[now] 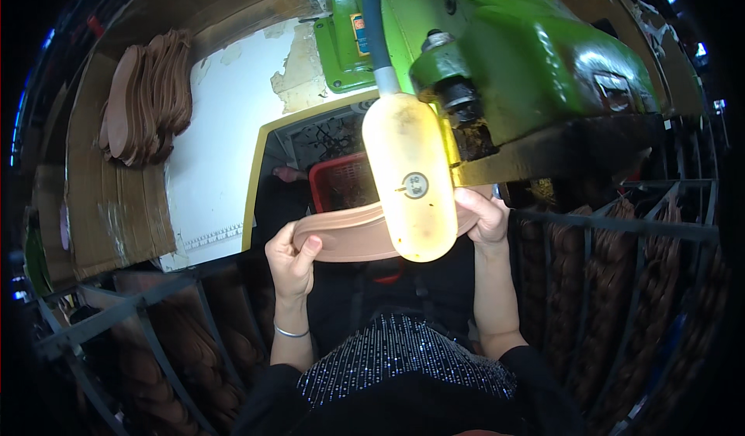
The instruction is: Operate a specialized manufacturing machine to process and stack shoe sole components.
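Observation:
A pinkish-brown shoe sole [349,239] with a raised rim is held crosswise in front of me. My left hand [292,261] is closed round its left end, the thumb pressed on the face. At the other end, my right hand [486,217] grips the sole close to the machine's dark lower edge, thumb on top. A glowing oval lamp [411,145] on a flexible neck hangs between the camera and the sole and hides part of its right half. The green machine [535,55] stands just beyond my right hand.
Brown soles [147,98] stand bunched on cardboard [120,215] at the left of the white worktop [213,156]. A red basket [335,181] shows below the yellow-edged cutout. Metal racks full of soles flank me, left [116,323] and right [644,230].

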A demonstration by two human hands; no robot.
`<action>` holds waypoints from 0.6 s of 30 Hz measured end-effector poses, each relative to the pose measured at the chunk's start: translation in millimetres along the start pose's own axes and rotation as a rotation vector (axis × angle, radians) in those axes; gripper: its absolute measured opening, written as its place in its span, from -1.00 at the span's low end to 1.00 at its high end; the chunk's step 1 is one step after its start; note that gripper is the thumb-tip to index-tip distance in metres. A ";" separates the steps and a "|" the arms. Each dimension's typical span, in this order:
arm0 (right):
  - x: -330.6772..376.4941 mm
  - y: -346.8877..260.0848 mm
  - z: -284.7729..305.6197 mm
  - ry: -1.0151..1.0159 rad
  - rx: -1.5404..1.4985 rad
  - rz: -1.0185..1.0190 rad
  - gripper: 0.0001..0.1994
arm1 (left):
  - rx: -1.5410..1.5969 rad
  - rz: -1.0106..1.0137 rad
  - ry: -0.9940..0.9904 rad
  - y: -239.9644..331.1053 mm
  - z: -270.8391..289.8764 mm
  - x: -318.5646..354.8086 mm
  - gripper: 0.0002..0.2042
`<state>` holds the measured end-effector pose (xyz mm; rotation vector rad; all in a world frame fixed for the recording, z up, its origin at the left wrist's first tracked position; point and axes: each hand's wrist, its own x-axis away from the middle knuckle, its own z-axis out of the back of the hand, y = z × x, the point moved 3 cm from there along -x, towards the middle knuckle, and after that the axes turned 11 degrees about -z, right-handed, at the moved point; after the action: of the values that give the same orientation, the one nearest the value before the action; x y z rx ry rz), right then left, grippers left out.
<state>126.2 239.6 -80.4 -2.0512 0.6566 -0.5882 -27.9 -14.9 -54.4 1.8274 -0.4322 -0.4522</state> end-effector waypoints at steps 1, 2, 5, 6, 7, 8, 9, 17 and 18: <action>-1.3 -3.9 -11.5 -0.030 0.061 -0.003 -0.64 | -0.003 0.021 0.016 -3.9 7.3 7.1 -0.81; -1.8 -10.9 -23.2 -0.056 0.122 -0.003 -0.62 | -0.004 0.042 0.027 -9.5 13.1 13.7 -0.81; -4.0 -28.7 -52.4 -0.111 0.198 0.003 -0.61 | -0.029 0.173 -0.081 -22.8 17.7 33.3 -0.82; -5.7 -31.4 -51.9 -0.109 0.195 0.007 -0.61 | -0.102 0.257 -0.176 -25.7 16.7 36.7 -0.81; -7.6 -31.5 -52.4 -0.122 0.213 -0.042 -0.64 | -0.109 0.305 -0.327 -27.0 8.7 37.2 -0.79; -8.1 -32.3 -53.1 -0.134 0.232 -0.090 -0.67 | -0.220 0.372 -0.531 -29.2 0.6 36.0 -0.72; -6.2 -41.1 -55.1 -0.141 0.306 -0.005 -0.70 | -0.403 0.330 -0.767 -31.4 -10.1 28.9 -0.66; 17.4 -15.2 -29.3 0.041 0.384 -0.072 -0.53 | -0.241 -0.144 -0.284 -6.1 -140.5 -27.7 -0.80; 34.2 -11.4 -27.8 0.059 0.338 0.001 -0.40 | -0.288 -0.163 -0.250 -7.8 -144.2 -25.0 -0.83</action>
<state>137.1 206.3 -51.3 -1.7235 0.5498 -0.7100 24.6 117.4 -19.4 1.5369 -0.3666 -0.8185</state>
